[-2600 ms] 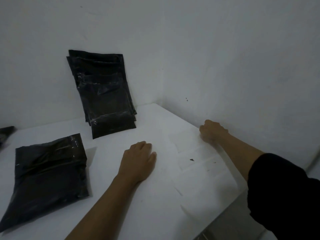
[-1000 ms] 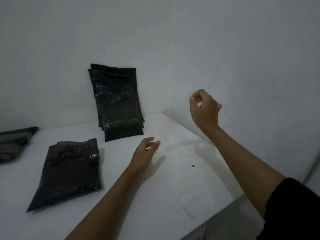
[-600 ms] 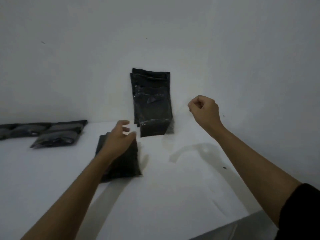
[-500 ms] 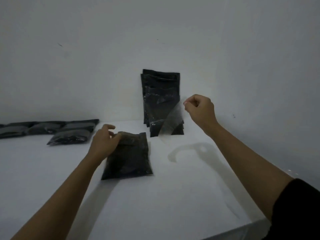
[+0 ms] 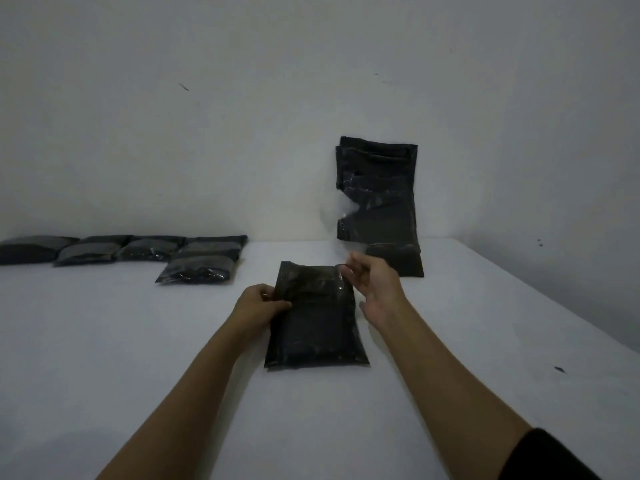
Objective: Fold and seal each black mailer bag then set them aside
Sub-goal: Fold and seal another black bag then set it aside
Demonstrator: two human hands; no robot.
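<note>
No readable text, labels or numbers anywhere in view.

Black mailer bag (image 5: 315,320) flat on table, filled; top flap unsealed

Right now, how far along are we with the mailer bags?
Done: a row of folded bags lies along the wall at left. In hand: one mailer bag lies flat on the table, the left hand gripping its left edge, the right hand open at its top corner. Left: a stack leaning against the wall.
</note>
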